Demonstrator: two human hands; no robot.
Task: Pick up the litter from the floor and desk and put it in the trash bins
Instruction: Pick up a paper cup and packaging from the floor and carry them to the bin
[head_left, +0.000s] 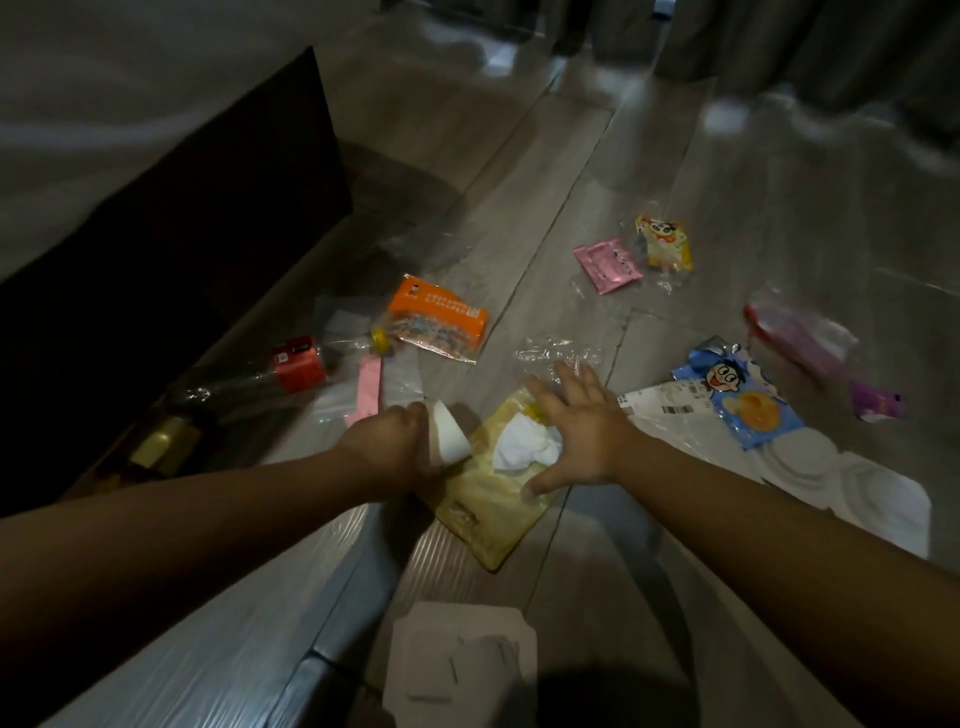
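Litter lies scattered on the grey wood floor. My left hand (387, 449) grips a white paper cup (449, 434), tilted on its side. My right hand (576, 423) is spread open, fingers straight, over a yellowish plastic bag (483, 514) and a crumpled white tissue (524, 447), the thumb touching the bag. Just beyond the fingers is crumpled clear plastic (556, 353). An orange snack packet (441, 319), a clear bottle with a red label (298, 364) and a pink strip (368, 389) lie to the left.
Pink (608, 265) and yellow (665, 249) wrappers lie farther off. A blue cartoon packet (743, 397), a white receipt (660, 402), a white moulded tray (857, 488) and a red-trimmed plastic bag (800, 335) sit to the right. Flat white card (462, 670) lies near me. Dark furniture (182, 249) stands left.
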